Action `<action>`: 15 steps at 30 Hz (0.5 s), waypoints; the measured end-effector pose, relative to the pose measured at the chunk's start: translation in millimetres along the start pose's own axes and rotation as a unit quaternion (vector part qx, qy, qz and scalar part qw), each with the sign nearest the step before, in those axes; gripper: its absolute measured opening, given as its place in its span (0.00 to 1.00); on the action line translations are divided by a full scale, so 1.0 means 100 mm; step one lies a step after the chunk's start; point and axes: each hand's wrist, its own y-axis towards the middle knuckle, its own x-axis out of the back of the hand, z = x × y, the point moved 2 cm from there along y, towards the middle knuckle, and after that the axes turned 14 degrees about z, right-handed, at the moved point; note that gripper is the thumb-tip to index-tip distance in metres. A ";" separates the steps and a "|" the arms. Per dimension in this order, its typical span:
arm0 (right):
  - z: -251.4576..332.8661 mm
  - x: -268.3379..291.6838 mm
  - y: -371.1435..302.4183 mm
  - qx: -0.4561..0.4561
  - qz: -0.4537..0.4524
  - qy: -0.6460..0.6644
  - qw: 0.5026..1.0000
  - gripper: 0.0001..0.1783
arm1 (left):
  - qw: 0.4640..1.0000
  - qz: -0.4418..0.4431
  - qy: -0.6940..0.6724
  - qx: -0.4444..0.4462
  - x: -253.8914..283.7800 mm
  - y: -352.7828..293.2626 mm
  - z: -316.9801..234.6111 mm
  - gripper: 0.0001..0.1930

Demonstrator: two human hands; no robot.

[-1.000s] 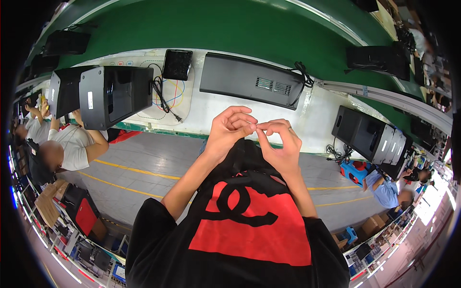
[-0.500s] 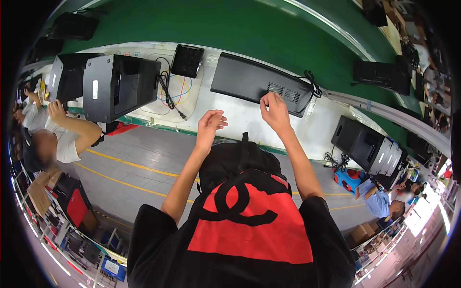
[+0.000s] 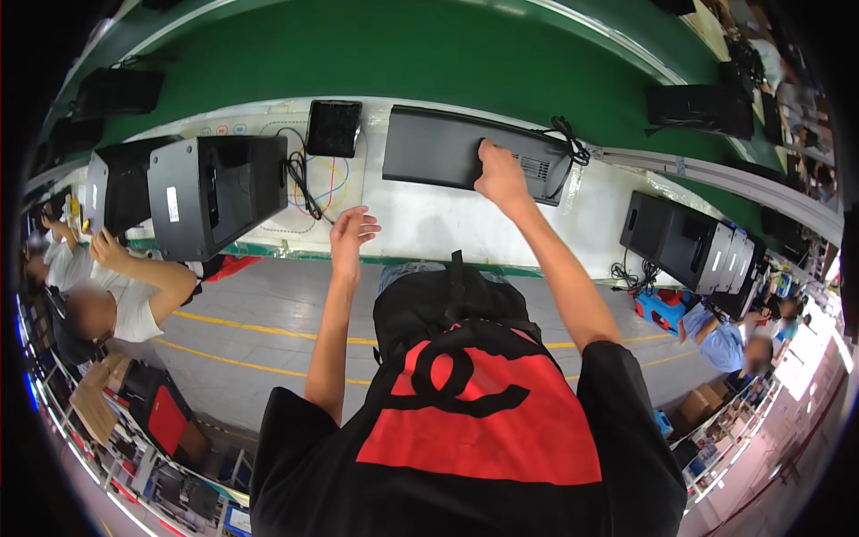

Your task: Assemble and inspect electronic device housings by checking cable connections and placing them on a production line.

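Note:
A long dark grey metal-looking casing lies on the pale worktop, with a vent grille and a bundled black cord at its right end. My right hand is closed over the casing near the grille, its fingertips against the top surface. Whatever its fingers may hold is hidden. To the left, my left hand hovers at the worktop's near edge with fingers apart and nothing in it. A black tablet-like tray lies beyond it, beside a coiled black power cord.
Two dark box-shaped machines stand on the left, and more stand on the right with cords beside them. A metal rail runs along the back right. A co-worker's arm reaches in at left. Behind the worktop is a green surface.
My right hand has moved slightly left on the casing and pressed its fingers in closer. My left hand has shifted left, away from the casing. The view has tilted a little.

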 end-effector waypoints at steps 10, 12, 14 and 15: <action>0.02 -0.06 -0.10 -0.099 -0.113 0.126 0.981 0.14 | 0.998 0.006 -0.020 -0.051 -0.22 1.19 -0.09 0.19; -0.02 -0.05 -0.14 -0.086 -0.094 0.156 0.979 0.13 | 0.995 0.060 -0.031 -0.074 -0.27 1.42 -0.02 0.24; -0.12 0.03 -0.45 0.003 -0.131 0.182 0.975 0.12 | 0.995 0.073 -0.041 -0.054 -0.30 1.40 0.09 0.24; -0.16 0.10 -0.65 0.096 -0.162 0.206 0.960 0.12 | 0.995 0.079 -0.052 -0.035 -0.33 1.35 0.05 0.25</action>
